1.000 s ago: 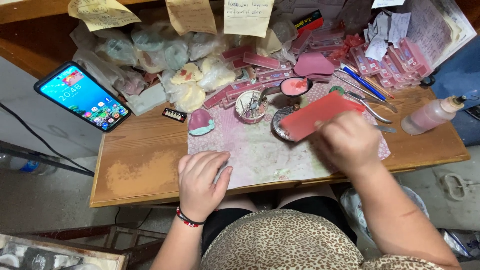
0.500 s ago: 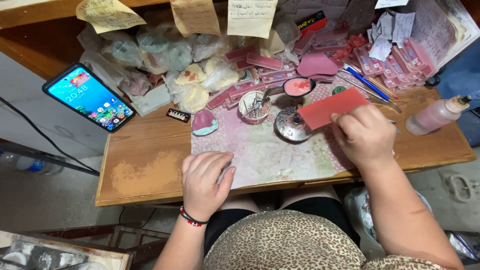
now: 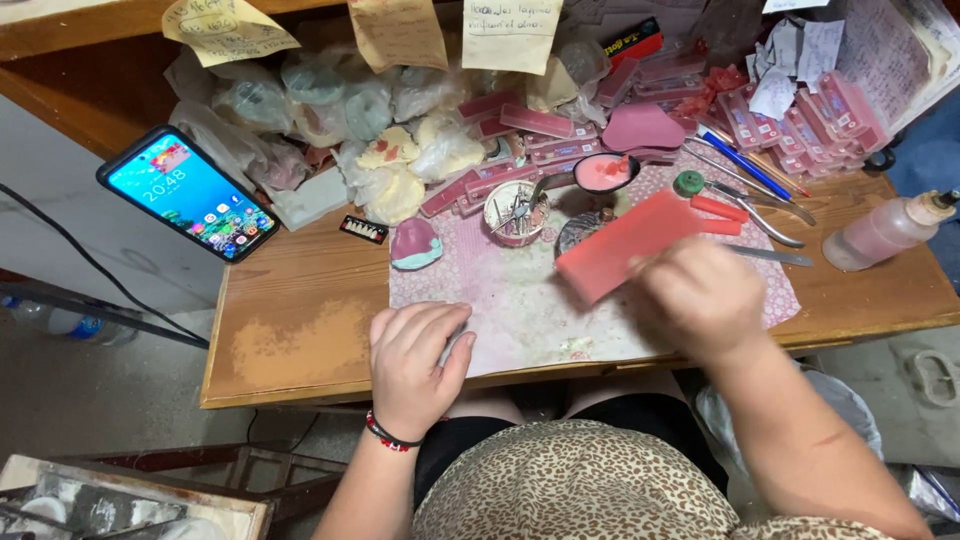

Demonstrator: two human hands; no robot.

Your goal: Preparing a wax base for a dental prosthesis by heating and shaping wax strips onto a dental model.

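**Red wax sheet held over a crowded workbench**

At the bottom of the frame sits the person's lap in a leopard-print garment (image 3: 580, 490). Just above it, at lower centre, the left hand (image 3: 412, 362) lies palm down on the near edge of a pink patterned mat (image 3: 520, 310), fingers curled loosely together and holding nothing that can be seen; a red and black bracelet (image 3: 388, 436) circles the wrist. To the right of centre, the right hand (image 3: 700, 298) is closed around one end of a flat red wax sheet (image 3: 625, 243). The sheet juts up and to the left from the hand, tilted, above the mat and partly covering a small round metal dish (image 3: 580, 232).

The mat rests on a wooden table (image 3: 300, 330). Further in, at centre, stand a small cup of metal tools (image 3: 517, 212) and a pink and teal dental model (image 3: 415, 243), with a short strip of teeth (image 3: 363, 229) just left of it. Beside the cup, a black bowl of pink material (image 3: 605, 172) sits near a green cap (image 3: 688, 183). At the right edge lies a clear squeeze bottle (image 3: 885, 231) of pinkish liquid. At the left a smartphone (image 3: 188, 192) leans with its screen lit. Along the top, plastic-bagged casts (image 3: 330, 100), pink boxes (image 3: 810, 115) and paper notes (image 3: 510, 30) crowd the back.
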